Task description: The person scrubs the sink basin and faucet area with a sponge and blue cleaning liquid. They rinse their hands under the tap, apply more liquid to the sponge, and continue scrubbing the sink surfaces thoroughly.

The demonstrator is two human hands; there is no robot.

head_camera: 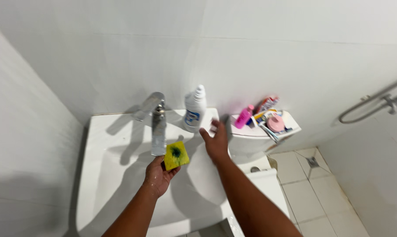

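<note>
White basin (119, 184) below chrome tap (157, 120). Toilet tank (251, 138) to the right, small toiletries on its lid. White bottle (194, 108) upright on basin's back rim. Right hand (216, 141) over basin, fingers spread, near bottle, holding nothing. Left hand (158, 176) grips yellow sponge (176, 155) beside the spout, 1 dark blot on it.

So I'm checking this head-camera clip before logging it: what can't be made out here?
- Right hand: motion-blurred fingers; contact with the white bottle unclear.
- Sponge in left hand: underside hidden.
- Sink: front rim cut off at bottom edge.
- Toiletries on the cistern: too small.
</note>
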